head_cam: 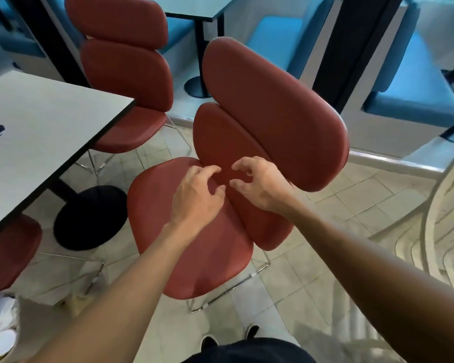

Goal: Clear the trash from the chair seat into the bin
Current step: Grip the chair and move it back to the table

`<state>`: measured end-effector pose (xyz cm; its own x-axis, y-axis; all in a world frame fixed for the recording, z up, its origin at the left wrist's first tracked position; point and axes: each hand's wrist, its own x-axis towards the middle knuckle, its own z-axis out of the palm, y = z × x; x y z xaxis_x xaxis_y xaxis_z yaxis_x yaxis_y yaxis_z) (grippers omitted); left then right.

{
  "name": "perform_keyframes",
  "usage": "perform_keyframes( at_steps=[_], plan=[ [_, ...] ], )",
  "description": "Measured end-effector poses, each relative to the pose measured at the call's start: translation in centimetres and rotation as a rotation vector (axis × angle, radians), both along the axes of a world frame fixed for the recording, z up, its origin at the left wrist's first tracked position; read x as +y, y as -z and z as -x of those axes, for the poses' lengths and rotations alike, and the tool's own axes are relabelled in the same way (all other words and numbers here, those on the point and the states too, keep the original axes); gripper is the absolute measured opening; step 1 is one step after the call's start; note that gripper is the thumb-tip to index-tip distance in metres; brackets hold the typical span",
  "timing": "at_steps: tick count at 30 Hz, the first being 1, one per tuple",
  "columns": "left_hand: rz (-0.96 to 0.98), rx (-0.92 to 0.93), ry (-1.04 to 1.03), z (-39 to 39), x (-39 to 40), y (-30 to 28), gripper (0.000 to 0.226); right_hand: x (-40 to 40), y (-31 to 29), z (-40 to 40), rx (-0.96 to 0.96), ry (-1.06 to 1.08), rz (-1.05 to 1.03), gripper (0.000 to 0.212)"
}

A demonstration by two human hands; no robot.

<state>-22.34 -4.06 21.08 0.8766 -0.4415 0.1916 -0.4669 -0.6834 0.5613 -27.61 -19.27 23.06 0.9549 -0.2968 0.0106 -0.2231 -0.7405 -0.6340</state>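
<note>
A red padded chair stands in front of me, its seat (168, 231) bare, with no trash showing on it. My left hand (197, 195) and my right hand (257, 184) hover side by side over the seam between the seat and the lower backrest pad (220, 132). Both hands have loosely curled fingers and nothing is visible in either. At the bottom left edge a bin (0, 328) lined with a clear bag holds white and yellow waste.
A grey table (45, 119) on a black round base (89, 216) stands to the left. More red chairs (126, 74) sit behind and beside it. Blue benches (414, 90) line the back. A pale rack (446, 231) is at the right. The floor is tiled.
</note>
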Motion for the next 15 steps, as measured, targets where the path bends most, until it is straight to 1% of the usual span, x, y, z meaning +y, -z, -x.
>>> perform_keyframes(
  at_steps=[5, 8, 10, 12, 15],
  plan=[
    [0.071, -0.024, 0.009, 1.1, -3.0, -1.3, 0.041, -2.3, -1.7, 0.6, -0.081, 0.003, -0.033, 0.032],
    [0.103, -0.025, -0.013, 1.5, -5.5, -1.9, 0.041, -4.4, -2.8, 0.7, -0.108, -0.039, -0.119, 0.034],
    [0.137, -0.035, -0.039, 1.7, -7.5, -2.2, 0.041, -6.3, -3.7, 0.6, -0.129, -0.084, -0.141, 0.035],
    [0.191, -0.014, -0.065, 1.9, -9.5, -2.7, 0.039, -8.1, -4.7, 0.5, -0.162, -0.130, -0.126, 0.035],
    [0.263, 0.012, -0.099, 2.6, -13.2, -3.2, 0.036, -11.4, -5.8, 0.1, -0.220, -0.211, -0.010, 0.032]
  ],
)
